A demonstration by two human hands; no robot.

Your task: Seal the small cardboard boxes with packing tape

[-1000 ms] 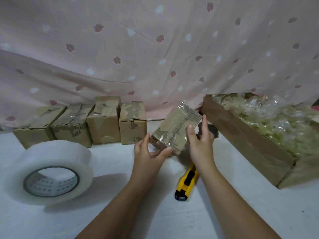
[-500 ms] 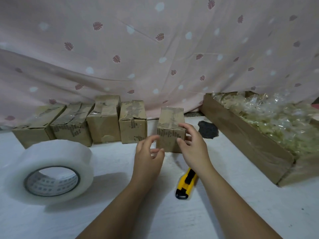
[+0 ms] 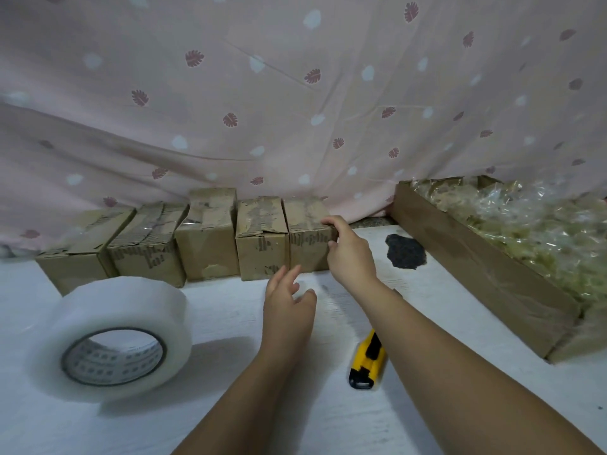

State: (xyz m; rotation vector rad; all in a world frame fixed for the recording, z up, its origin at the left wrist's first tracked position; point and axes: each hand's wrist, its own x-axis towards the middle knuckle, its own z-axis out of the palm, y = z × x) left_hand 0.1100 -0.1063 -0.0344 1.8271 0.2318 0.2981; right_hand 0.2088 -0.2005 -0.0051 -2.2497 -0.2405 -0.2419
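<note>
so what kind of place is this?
Probably a makeshift home packing spot: a leaf-print fabric sheet hangs as backdrop, small taped cardboard boxes stand in a row below it, with a packing tape roll and a large carton of plastic-wrapped items nearby.

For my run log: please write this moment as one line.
right hand: grips rightmost box, in row of five | left hand: open, holds nothing | tape roll, utility knife: on table, untouched

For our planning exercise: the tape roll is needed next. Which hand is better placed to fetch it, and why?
Left, probably. The left hand is open and empty, nearer the tape roll. The right hand grips the rightmost box, farther away.
</note>
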